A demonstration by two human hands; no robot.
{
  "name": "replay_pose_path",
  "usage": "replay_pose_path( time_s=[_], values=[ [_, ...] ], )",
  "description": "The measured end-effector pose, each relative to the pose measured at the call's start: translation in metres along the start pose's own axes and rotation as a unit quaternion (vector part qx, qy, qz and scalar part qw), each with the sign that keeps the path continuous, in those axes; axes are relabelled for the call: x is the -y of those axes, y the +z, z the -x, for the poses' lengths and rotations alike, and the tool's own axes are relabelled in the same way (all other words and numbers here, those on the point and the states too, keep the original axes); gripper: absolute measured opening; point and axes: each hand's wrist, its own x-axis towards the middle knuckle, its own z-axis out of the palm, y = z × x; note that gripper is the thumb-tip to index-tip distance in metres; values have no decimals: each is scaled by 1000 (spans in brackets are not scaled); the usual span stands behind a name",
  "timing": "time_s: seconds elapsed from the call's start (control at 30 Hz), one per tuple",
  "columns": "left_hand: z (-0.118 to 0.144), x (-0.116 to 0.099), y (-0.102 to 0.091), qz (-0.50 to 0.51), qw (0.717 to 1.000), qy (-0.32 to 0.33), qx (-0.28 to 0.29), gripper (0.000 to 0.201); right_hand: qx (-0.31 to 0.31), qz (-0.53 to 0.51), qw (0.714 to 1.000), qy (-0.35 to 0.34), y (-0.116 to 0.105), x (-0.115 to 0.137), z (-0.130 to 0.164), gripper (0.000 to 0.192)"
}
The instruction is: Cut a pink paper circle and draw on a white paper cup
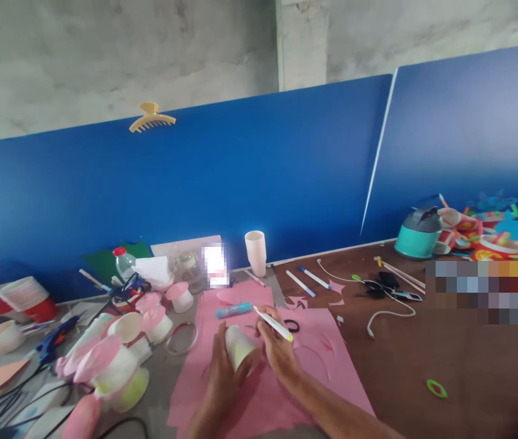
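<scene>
My left hand (222,372) grips a white paper cup (239,346) lying on its side, with yellow-green colour on its lower part. My right hand (279,350) holds a white marker (273,324) with a yellow-green end, its tip near the cup's base. Both hands rest over a pink paper sheet (313,360) spread on the table. A blue glue stick (233,310) lies on the pink sheet just beyond the cup. Black scissors (291,325) lie just right of my right hand.
Pink-topped cup crafts (112,360) and a blue glue gun (55,339) crowd the left. A stack of white cups (255,252), pens (307,281), a white cable (384,315), a teal container (418,235) and a green ring (436,388) lie on the brown table before a blue partition (259,177).
</scene>
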Motion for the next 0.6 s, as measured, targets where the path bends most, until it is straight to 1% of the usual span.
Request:
replay_pose_path(
  time_s=[0.07, 0.17, 0.23, 0.37, 0.43, 0.6],
  values=[
    [0, 1, 0, 11, 1000, -2, -23, 80, 26, 29, 999, -33, -4, -4, 2, 16],
    [1, 7, 1, 24, 998, 1, -55, 82, 102, 73, 987, -100, -9, -11, 7, 21],
    [2, 13, 2, 32, 998, 7, -61, 82, 137, 105, 972, -160, -11, -15, 9, 26],
    [6, 22, 5, 65, 996, 30, -56, 82, 172, 183, 928, -275, -13, -17, 9, 35],
    [8, 22, 8, 86, 995, 26, -50, 84, 190, 203, 914, -295, -15, -19, 7, 34],
    [10, 7, 13, 140, 989, -27, -36, 93, 222, 231, 908, -268, -24, -22, 0, 33]
  ],
)
